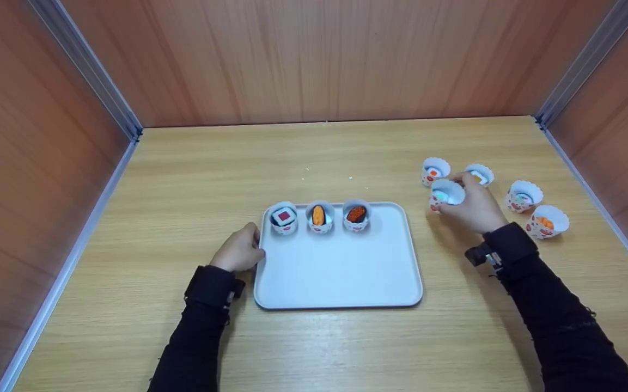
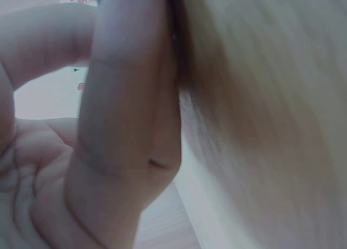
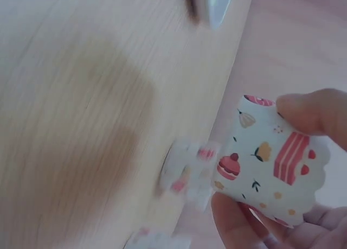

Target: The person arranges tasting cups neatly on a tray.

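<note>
My right hand [image 1: 477, 208] pinches a white paper baking cup [image 3: 268, 159] between thumb and fingers, its side printed with cakes and its edge scalloped. The cup is lifted off the tabletop and has something pale in it. At the left edge of a white rectangular tray [image 1: 335, 272], my left hand [image 1: 237, 249] grips the rim with curled fingers. Along the tray's far side stand three similar cups: one with a sushi-like square piece [image 1: 284, 217], one with an orange-topped piece [image 1: 318, 215], one with a dark red-brown piece [image 1: 356, 214].
Around my right hand on the wooden table [image 1: 194, 179] stand more filled cups: one at the back [image 1: 434, 170], one partly behind the hand [image 1: 482, 173], and two farther right, the nearer holding an orange piece [image 1: 546, 222]. Wood-grain panels [image 1: 314, 60] enclose the table.
</note>
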The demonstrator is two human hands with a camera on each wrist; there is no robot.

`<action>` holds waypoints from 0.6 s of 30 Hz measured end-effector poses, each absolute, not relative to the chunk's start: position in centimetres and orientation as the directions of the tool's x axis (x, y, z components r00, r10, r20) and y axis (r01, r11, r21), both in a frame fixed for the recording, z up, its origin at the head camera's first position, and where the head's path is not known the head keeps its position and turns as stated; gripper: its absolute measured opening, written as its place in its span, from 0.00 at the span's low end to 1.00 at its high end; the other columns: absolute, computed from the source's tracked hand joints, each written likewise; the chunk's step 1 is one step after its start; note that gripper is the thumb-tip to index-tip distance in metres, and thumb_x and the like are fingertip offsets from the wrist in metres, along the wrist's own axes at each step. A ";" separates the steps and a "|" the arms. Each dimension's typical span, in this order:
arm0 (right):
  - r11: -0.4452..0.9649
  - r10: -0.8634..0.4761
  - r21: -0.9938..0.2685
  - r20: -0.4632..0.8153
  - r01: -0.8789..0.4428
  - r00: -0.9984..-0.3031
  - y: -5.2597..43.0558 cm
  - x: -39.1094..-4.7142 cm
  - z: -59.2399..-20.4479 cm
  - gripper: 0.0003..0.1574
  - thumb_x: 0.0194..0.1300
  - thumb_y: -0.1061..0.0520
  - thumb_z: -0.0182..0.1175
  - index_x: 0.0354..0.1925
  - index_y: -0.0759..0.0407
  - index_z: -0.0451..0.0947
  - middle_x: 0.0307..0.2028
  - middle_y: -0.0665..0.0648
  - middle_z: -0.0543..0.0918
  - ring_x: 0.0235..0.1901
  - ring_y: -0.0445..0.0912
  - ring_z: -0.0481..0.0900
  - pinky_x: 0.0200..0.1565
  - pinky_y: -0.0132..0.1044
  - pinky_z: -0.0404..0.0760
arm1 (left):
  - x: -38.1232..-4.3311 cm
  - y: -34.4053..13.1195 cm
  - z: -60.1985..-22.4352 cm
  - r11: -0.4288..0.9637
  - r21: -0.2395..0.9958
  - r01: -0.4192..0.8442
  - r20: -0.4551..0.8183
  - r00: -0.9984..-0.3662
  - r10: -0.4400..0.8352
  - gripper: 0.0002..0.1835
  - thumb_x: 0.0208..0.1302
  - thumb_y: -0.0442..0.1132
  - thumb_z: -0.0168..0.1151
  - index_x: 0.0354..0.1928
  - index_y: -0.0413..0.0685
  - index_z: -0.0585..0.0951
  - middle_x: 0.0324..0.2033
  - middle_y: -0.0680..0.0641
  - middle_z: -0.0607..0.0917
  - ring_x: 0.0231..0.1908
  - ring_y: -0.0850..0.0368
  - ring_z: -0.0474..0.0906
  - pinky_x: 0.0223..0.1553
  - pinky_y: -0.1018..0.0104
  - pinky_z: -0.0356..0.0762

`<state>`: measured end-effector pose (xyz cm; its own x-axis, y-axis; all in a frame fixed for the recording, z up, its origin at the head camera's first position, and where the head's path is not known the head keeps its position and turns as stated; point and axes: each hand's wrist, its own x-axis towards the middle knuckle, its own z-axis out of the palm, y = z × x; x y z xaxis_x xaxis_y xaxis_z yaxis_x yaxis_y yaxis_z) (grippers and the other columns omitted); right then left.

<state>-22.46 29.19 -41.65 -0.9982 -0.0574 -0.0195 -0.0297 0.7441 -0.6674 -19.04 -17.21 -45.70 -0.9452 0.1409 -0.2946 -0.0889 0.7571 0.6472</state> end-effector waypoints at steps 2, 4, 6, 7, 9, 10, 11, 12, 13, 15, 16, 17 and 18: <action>0.730 -0.092 -0.682 -0.030 -0.047 -0.995 28.0 -22.6 -41.8 0.43 0.58 0.57 0.68 0.65 0.68 0.59 0.64 0.72 0.67 0.63 0.64 0.66 0.65 0.61 0.63 | -19.0 -17.2 -45.7 0.756 0.648 -0.090 -0.296 -0.945 0.141 0.11 0.57 0.28 0.56 0.42 0.39 0.69 0.27 0.48 0.71 0.25 0.55 0.70 0.23 0.68 0.67; 0.724 -0.132 -0.686 -0.034 -0.073 -0.991 27.0 -22.7 -42.0 0.43 0.57 0.57 0.69 0.64 0.68 0.60 0.63 0.71 0.68 0.63 0.63 0.67 0.65 0.60 0.64 | -19.0 -17.2 -45.7 0.755 0.650 -0.090 -0.294 -0.945 0.141 0.11 0.57 0.29 0.56 0.42 0.39 0.69 0.27 0.48 0.71 0.24 0.55 0.70 0.23 0.68 0.67; 0.723 -0.170 -0.684 -0.043 -0.096 -0.984 25.9 -22.8 -42.2 0.42 0.57 0.57 0.70 0.63 0.67 0.61 0.62 0.70 0.70 0.62 0.62 0.68 0.64 0.59 0.66 | -19.0 -17.2 -45.7 0.753 0.651 -0.090 -0.293 -0.946 0.141 0.11 0.57 0.29 0.56 0.42 0.39 0.69 0.26 0.48 0.70 0.24 0.55 0.70 0.23 0.68 0.67; 0.723 -0.185 -0.683 -0.050 -0.102 -0.981 25.4 -22.9 -42.3 0.42 0.57 0.57 0.70 0.63 0.66 0.61 0.61 0.69 0.70 0.62 0.62 0.69 0.64 0.58 0.67 | -19.0 -17.2 -45.7 0.753 0.652 -0.090 -0.293 -0.945 0.142 0.11 0.57 0.29 0.56 0.42 0.39 0.69 0.26 0.48 0.70 0.24 0.55 0.70 0.23 0.68 0.67; 0.724 -0.212 -0.682 -0.076 -0.104 -0.974 24.6 -23.0 -42.5 0.41 0.57 0.56 0.69 0.63 0.64 0.62 0.61 0.68 0.71 0.61 0.60 0.70 0.64 0.57 0.68 | -19.0 -17.2 -45.7 0.752 0.654 -0.090 -0.295 -0.945 0.144 0.11 0.57 0.29 0.56 0.42 0.39 0.69 0.26 0.48 0.70 0.24 0.55 0.70 0.23 0.68 0.67; 0.723 -0.223 -0.683 -0.089 -0.104 -0.971 24.1 -23.1 -42.6 0.40 0.58 0.57 0.69 0.63 0.64 0.62 0.60 0.67 0.72 0.61 0.60 0.70 0.64 0.57 0.68 | -19.0 -17.2 -45.7 0.751 0.654 -0.091 -0.296 -0.944 0.144 0.11 0.57 0.29 0.56 0.42 0.39 0.69 0.26 0.48 0.70 0.24 0.55 0.70 0.22 0.68 0.67; 0.723 -0.230 -0.684 -0.105 -0.098 -0.968 23.7 -23.2 -42.8 0.39 0.58 0.57 0.69 0.63 0.63 0.62 0.60 0.66 0.72 0.61 0.59 0.70 0.64 0.56 0.69 | -19.0 -17.2 -45.7 0.750 0.655 -0.091 -0.297 -0.944 0.145 0.11 0.57 0.29 0.56 0.42 0.39 0.69 0.26 0.48 0.70 0.24 0.55 0.70 0.22 0.68 0.67; 0.723 -0.242 -0.684 -0.117 -0.098 -0.963 23.4 -23.2 -42.8 0.39 0.58 0.57 0.68 0.63 0.63 0.62 0.60 0.66 0.72 0.60 0.59 0.70 0.63 0.56 0.70 | -18.9 -17.2 -45.7 0.751 0.655 -0.089 -0.295 -0.944 0.146 0.11 0.57 0.28 0.56 0.41 0.39 0.69 0.26 0.48 0.70 0.24 0.55 0.70 0.22 0.68 0.67; 0.725 -0.252 -0.681 -0.129 -0.099 -0.959 23.0 -23.3 -42.9 0.39 0.58 0.58 0.68 0.63 0.62 0.62 0.60 0.66 0.72 0.59 0.58 0.71 0.63 0.55 0.70 | -19.0 -17.2 -45.7 0.751 0.654 -0.087 -0.293 -0.945 0.146 0.11 0.57 0.28 0.56 0.41 0.39 0.69 0.26 0.48 0.70 0.23 0.55 0.70 0.22 0.68 0.67; 0.728 -0.276 -0.677 -0.145 -0.108 -0.950 22.4 -23.5 -43.1 0.38 0.58 0.58 0.68 0.62 0.62 0.62 0.59 0.66 0.73 0.57 0.57 0.71 0.61 0.54 0.72 | -19.0 -17.3 -45.7 0.753 0.653 -0.082 -0.289 -0.946 0.147 0.11 0.57 0.28 0.55 0.41 0.38 0.69 0.26 0.48 0.71 0.23 0.56 0.69 0.22 0.68 0.67; 0.729 -0.286 -0.676 -0.155 -0.110 -0.946 22.1 -23.5 -43.2 0.38 0.57 0.59 0.68 0.62 0.62 0.62 0.59 0.66 0.73 0.57 0.57 0.71 0.60 0.54 0.72 | -19.0 -17.3 -45.7 0.753 0.653 -0.083 -0.289 -0.946 0.146 0.10 0.57 0.28 0.55 0.41 0.38 0.69 0.26 0.48 0.71 0.23 0.56 0.69 0.22 0.68 0.66; 0.729 -0.292 -0.676 -0.166 -0.107 -0.942 21.9 -23.6 -43.3 0.38 0.57 0.59 0.68 0.62 0.61 0.62 0.59 0.66 0.73 0.56 0.57 0.72 0.60 0.53 0.73 | -19.0 -17.3 -45.7 0.753 0.652 -0.083 -0.288 -0.946 0.146 0.10 0.57 0.29 0.55 0.41 0.38 0.69 0.26 0.48 0.71 0.23 0.56 0.69 0.22 0.68 0.66; 0.730 -0.300 -0.675 -0.175 -0.108 -0.938 21.7 -23.7 -43.4 0.37 0.57 0.59 0.67 0.61 0.61 0.62 0.58 0.66 0.74 0.55 0.57 0.72 0.59 0.53 0.73 | -19.0 -17.3 -45.8 0.753 0.652 -0.083 -0.288 -0.946 0.145 0.10 0.57 0.29 0.55 0.41 0.38 0.69 0.26 0.48 0.71 0.22 0.56 0.69 0.22 0.68 0.66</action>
<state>-23.72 21.71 -43.41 -0.9379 -0.2997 -0.1748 -0.1076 0.7301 -0.6748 -19.03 -17.28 -45.77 -0.9465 0.1452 -0.2883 -0.0831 0.7534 0.6523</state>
